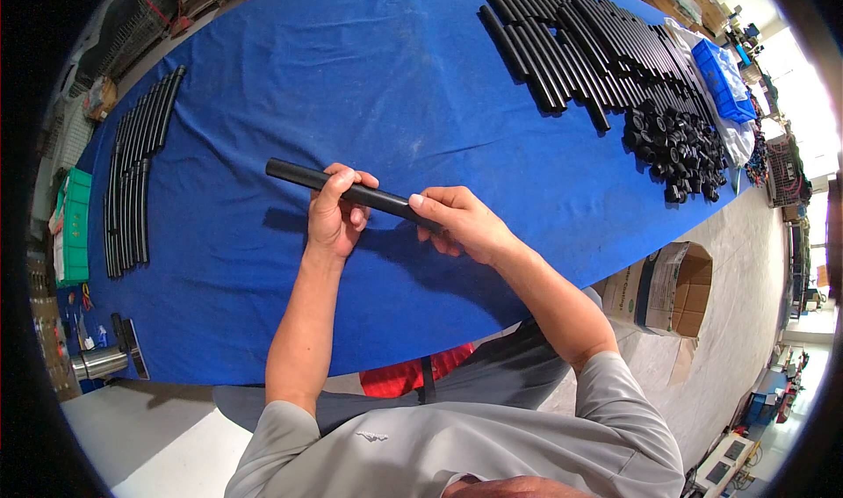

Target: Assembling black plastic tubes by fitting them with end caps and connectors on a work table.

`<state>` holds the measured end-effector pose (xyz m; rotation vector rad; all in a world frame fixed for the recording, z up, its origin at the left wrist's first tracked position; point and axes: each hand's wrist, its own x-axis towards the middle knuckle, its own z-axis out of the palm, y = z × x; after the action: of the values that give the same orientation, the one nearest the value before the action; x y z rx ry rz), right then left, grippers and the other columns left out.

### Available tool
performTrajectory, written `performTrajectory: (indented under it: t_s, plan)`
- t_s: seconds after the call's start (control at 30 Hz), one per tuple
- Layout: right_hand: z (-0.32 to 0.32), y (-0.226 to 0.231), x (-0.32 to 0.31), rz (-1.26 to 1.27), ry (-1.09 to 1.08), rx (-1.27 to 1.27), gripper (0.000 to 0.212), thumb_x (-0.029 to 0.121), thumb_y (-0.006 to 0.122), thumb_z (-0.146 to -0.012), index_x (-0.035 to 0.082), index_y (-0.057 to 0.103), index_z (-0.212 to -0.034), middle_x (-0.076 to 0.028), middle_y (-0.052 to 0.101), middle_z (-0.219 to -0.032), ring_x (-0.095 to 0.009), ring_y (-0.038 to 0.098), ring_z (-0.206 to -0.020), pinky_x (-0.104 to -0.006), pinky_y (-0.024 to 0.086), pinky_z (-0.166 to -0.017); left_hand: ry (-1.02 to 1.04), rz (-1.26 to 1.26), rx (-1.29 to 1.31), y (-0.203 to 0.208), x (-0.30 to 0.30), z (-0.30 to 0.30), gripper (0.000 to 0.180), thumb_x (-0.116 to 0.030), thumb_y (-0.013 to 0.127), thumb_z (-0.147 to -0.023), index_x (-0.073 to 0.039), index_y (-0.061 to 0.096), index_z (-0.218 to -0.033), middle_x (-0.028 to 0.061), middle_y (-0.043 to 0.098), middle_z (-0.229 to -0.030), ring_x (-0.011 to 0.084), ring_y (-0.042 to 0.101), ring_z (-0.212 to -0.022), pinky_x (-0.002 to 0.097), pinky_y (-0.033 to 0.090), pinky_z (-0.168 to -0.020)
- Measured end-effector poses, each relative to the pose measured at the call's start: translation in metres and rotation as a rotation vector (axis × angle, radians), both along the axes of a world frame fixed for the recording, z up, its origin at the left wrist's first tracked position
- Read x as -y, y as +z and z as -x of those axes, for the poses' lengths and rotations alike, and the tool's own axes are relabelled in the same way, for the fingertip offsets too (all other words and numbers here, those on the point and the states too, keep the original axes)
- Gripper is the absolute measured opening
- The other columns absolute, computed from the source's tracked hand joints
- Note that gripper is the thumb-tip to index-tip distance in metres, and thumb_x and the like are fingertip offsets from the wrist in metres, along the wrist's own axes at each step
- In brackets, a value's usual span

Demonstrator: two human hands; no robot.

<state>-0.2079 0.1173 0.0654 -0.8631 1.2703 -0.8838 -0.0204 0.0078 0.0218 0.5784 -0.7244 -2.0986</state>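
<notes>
A black tube [297, 173] is held above the blue cloth, its left end a little farther from me than its right. My left hand [332, 212] grips it near the middle, thumb and fingers closed round it. At the tube's right end, my right hand [465, 224] pinches it with the thumb on top and fingers beneath, hiding that end. Whether a cap sits there cannot be seen.
The blue cloth [369, 85] covers the table. Rows of black tubes [571, 54] and a heap of black plastic caps [672, 147] lie far right. More tubes [140, 164] line the left, beside a green bin [75, 226]. A cardboard box [659, 292] stands on the floor.
</notes>
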Motion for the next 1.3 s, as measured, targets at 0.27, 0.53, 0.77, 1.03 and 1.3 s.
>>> performTrajectory:
  t_s: [0.27, 0.53, 0.77, 1.03, 1.3]
  plan:
    - [-0.008, -0.013, -0.003, 0.848, -0.112, -0.858, 0.033, 0.029, 0.07, -0.088, -0.002, 0.064, -0.096, -0.007, 0.057, -0.065, -0.014, 0.058, -0.058, -0.0311, 0.048, -0.053, 0.019, -0.025, -0.005, 0.002, -0.001, 0.002, 0.012, -0.014, 0.06, -0.091, -0.009, 0.06, -0.081, 0.0142, 0.07, -0.083, 0.0086, 0.054, -0.044, 0.0207, 0.044, -0.035]
    - [-0.006, -0.007, -0.005, 0.338, -0.071, -0.462, 0.036, 0.033, 0.069, -0.088, -0.002, 0.064, -0.097, -0.008, 0.06, -0.066, -0.015, 0.059, -0.058, -0.0321, 0.049, -0.054, 0.009, -0.007, 0.003, -0.001, -0.001, 0.002, 0.011, -0.014, 0.06, -0.092, -0.009, 0.06, -0.082, 0.0144, 0.07, -0.084, 0.0089, 0.054, -0.044, 0.0207, 0.045, -0.036]
    - [-0.005, 0.003, -0.003, 0.37, -0.045, -0.507, 0.033, 0.028, 0.073, -0.086, -0.001, 0.062, -0.097, -0.012, 0.058, -0.068, -0.02, 0.06, -0.061, -0.0354, 0.049, -0.056, 0.011, -0.02, -0.014, -0.001, 0.001, -0.002, 0.012, -0.015, 0.06, -0.092, -0.009, 0.061, -0.081, 0.0144, 0.07, -0.084, 0.0089, 0.054, -0.044, 0.021, 0.045, -0.036]
    - [-0.006, -0.022, -0.003, 0.813, -0.134, -0.805, 0.039, 0.032, 0.075, -0.084, -0.002, 0.061, -0.098, -0.013, 0.06, -0.069, -0.022, 0.061, -0.062, -0.0369, 0.049, -0.058, 0.022, -0.046, -0.016, 0.001, -0.002, 0.005, 0.012, -0.014, 0.06, -0.091, -0.008, 0.061, -0.081, 0.0147, 0.07, -0.084, 0.009, 0.055, -0.044, 0.0206, 0.045, -0.036]
    - [-0.003, 0.003, 0.0, 0.096, -0.033, -0.237, 0.035, 0.032, 0.071, -0.087, -0.002, 0.063, -0.09, -0.008, 0.06, -0.066, -0.018, 0.061, -0.056, -0.0332, 0.049, -0.052, -0.025, 0.019, -0.006, -0.004, 0.001, -0.001, 0.012, -0.015, 0.06, -0.092, -0.009, 0.06, -0.081, 0.0137, 0.07, -0.084, 0.0087, 0.055, -0.044, 0.0206, 0.045, -0.036]
